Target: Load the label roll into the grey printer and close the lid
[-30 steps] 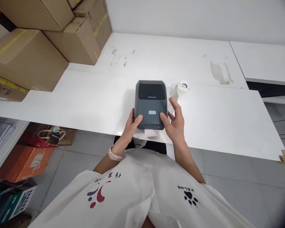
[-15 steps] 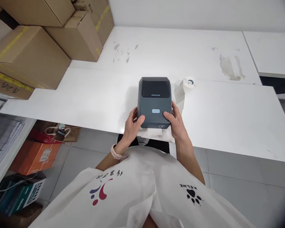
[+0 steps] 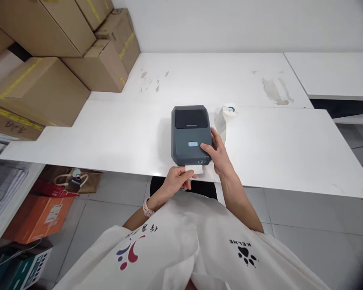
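The left hand [image 3: 178, 179] pinched the white paper [image 3: 195, 169] poking out of the near side of the dark gray printer [image 3: 187, 139], and the right hand [image 3: 220, 156] curled around the printer's right side, thumb on top. The printer sat by the near edge of the white bench [image 3: 275, 145], with a paper roll [image 3: 224, 116] to its right. Brown boxes [image 3: 53, 90] were piled up at the far left.

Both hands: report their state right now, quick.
Left hand: fingers closed on the white paper at the near edge of the gray printer.
Right hand: holding the printer's right side, thumb on top.
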Demonstrator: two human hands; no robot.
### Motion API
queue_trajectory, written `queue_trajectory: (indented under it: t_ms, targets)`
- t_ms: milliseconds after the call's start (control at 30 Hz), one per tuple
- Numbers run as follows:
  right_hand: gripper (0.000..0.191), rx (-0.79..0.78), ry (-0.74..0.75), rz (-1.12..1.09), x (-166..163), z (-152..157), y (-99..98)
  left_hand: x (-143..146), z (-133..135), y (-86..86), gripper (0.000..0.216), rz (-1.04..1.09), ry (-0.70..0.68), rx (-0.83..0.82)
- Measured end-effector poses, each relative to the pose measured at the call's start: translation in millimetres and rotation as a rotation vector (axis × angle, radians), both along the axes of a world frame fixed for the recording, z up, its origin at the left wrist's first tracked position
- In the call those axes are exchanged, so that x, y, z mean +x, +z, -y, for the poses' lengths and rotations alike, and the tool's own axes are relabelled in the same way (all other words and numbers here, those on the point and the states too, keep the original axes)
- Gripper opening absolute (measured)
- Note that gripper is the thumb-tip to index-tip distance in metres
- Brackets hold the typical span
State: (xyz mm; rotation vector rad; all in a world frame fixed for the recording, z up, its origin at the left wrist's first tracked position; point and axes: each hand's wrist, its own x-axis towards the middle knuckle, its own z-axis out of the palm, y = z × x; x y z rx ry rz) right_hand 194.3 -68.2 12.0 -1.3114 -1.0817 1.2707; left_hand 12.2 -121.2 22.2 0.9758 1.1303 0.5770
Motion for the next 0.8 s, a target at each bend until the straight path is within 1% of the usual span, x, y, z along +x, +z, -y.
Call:
queue_trajectory:
  t_ms: [67,167,200,233,267,300,367,400,433,467,500,567,633,667,733,800]
  targets:
    - [0.103,0.029,0.011,0.051,-1,-4,6.5,-2,2,-2.5,0.037,-0.024,-0.003,0.022]
    - [0.117,0.038,0.025,0.093,-3,-11,15.9,-9,6,-11.4,0.039,-0.017,-0.048,0.061]
    - [0.119,0.034,0.027,0.097,-4,-13,18.2,-12,8,-14.0,0.038,-0.014,-0.044,0.075]
    - [0.12,0.031,0.027,0.1,-5,-15,19.9,-14,10,-16.2,0.038,-0.018,-0.003,0.101]
    - [0.12,0.033,0.027,0.108,-6,-17,21.1,-17,11,-17.6,0.038,-0.031,0.079,0.146]
    - [0.119,0.038,0.027,0.121,-6,-18,21.8,-20,11,-18.4,0.041,-0.052,0.197,0.215]
    - [0.116,0.05,0.027,0.149,-6,-20,22.2,-24,10,-18.8,0.042,-0.116,0.476,0.406]
    - [0.116,0.052,0.029,0.155,-5,-20,22.0,-24,8,-18.7,0.039,-0.148,0.582,0.501]
    - [0.116,0.053,0.032,0.152,-4,-19,21.6,-24,6,-18.8,0.035,-0.171,0.633,0.572]
    - [0.115,0.055,0.034,0.144,-4,-17,20.8,-23,3,-19.0,0.036,-0.184,0.634,0.613]
    - [0.113,0.058,0.035,0.134,-3,-13,19.7,-21,0,-19.6,0.043,-0.187,0.596,0.622]
    - [0.101,0.068,0.027,0.121,-2,-2,16.7,-18,-5,-21.0,0.056,-0.169,0.474,0.581]
    - [0.086,0.074,0.0,0.122,0,10,13.7,-15,-9,-20.9,0.059,-0.143,0.415,0.546]
    - [0.081,0.081,-0.016,0.122,1,15,12.8,-15,-11,-19.4,0.06,-0.126,0.417,0.551]
    - [0.077,0.125,-0.034,0.112,4,19,13.4,-15,-18,-12.3,0.061,-0.072,0.438,0.602]
    - [0.078,0.208,-0.029,0.113,7,10,17.9,-17,-32,-1.3,0.061,0.0,0.451,0.682]
